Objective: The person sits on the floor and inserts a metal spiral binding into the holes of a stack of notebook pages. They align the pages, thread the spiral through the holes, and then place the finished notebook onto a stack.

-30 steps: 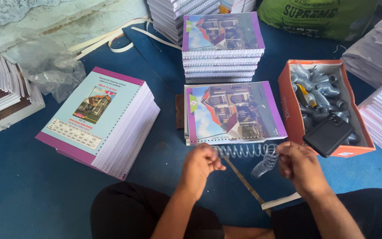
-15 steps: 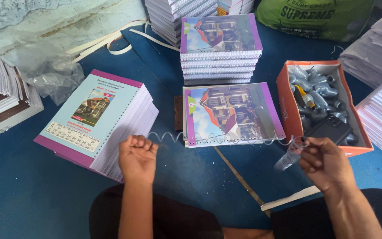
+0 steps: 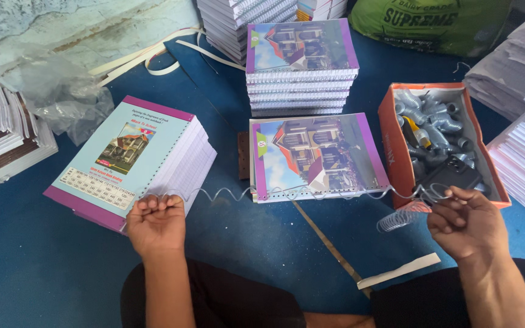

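Silvery wire spiral (image 3: 287,193) now drawn out into a long loose wave; half a second ago shorter, a second ago a tight coil between close-set hands. Stretched along the near, punched edge of the single booklet (image 3: 317,155), ends well apart: length roughly matched to that edge, by judgement. Left hand (image 3: 156,223) fisted, pinching one end. Right hand (image 3: 466,222) closed on the other end, with an unstretched coil remainder (image 3: 399,217) hanging beside it. Count: one spiral, two hands, one orange box (image 3: 396,152) of coils, one unbound stack (image 3: 132,158) at left, one bound stack (image 3: 302,67) behind.
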